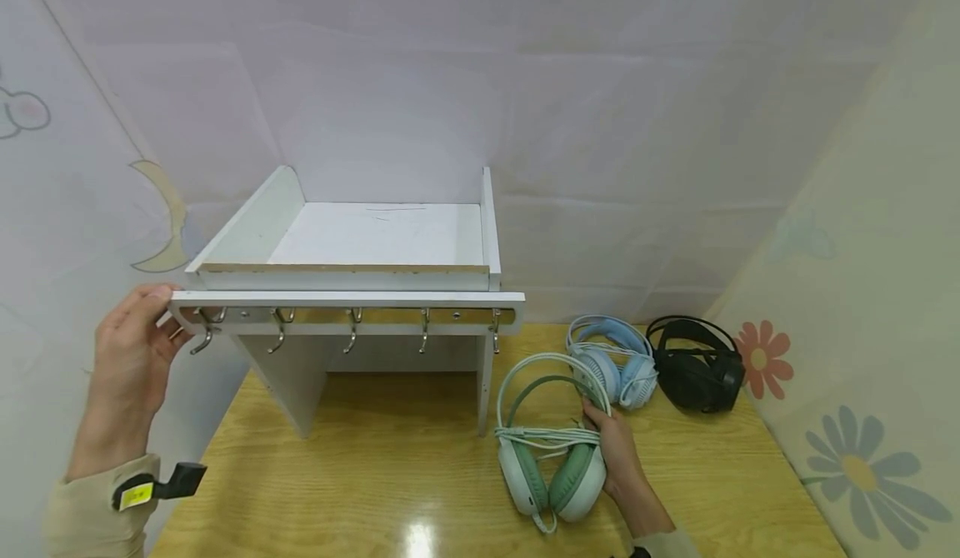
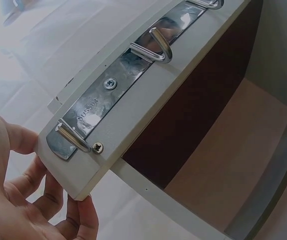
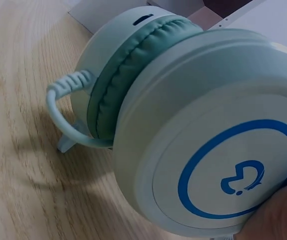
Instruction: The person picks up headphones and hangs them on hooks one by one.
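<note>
At the left my left hand (image 1: 133, 362) grips the end of a white board (image 1: 360, 299) that bears a metal strip with several hooks (image 1: 277, 331). In the left wrist view its thumb and fingers (image 2: 51, 195) are curled about the board's corner. My right hand (image 1: 621, 454) holds white-and-green headphones (image 1: 516, 479) by one side, in front of the shelf's right leg. Their pale cable is wound across the band above the ear cups. Close up, the right wrist view shows a white ear cup (image 3: 148, 175) with a blue ring; most of the hand is out of frame there.
The white shelf unit (image 1: 491, 233) stands on the wooden table (image 1: 375, 475) behind the hook board. Blue headphones (image 1: 637, 379) and black headphones (image 1: 697, 379) lie on the table at the right. Cloth walls (image 1: 600, 125) with printed flowers and a moon surround the table.
</note>
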Tool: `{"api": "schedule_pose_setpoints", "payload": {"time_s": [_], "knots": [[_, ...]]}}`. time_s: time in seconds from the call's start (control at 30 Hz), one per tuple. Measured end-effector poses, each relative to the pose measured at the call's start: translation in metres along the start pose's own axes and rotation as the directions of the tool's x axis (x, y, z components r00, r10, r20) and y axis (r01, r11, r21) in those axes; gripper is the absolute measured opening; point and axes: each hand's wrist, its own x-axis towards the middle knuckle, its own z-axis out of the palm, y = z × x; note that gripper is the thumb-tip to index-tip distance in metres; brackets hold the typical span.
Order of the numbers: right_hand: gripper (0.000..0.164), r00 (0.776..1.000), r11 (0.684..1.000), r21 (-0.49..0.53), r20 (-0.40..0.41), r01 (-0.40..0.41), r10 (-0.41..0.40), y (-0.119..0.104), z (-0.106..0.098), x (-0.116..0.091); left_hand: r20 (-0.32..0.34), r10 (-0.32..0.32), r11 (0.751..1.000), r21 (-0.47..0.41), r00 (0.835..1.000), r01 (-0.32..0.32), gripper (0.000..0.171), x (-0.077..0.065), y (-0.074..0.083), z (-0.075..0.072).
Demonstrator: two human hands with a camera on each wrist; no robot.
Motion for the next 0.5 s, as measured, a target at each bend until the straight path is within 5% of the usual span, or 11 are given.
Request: {"api": "schedule_pose_setpoints", "payload": {"time_s": [0.27,0.5], "knots": [[0.016,0.996,0.996,-0.039,0.001,0.084,-0.084,-0.009,0.000,-0.011,0.010,-0.007,1.000,-0.005,1.000,0.007,0.023,-0.001,-0.001,0.001],[0.034,0.997,0.993,-0.089,0.008,0.080,-0.080,-0.015,-0.003,-0.022,0.006,-0.006,1.000,-0.003,1.000,0.006,0.022,-0.001,-0.001,-0.002]]}}
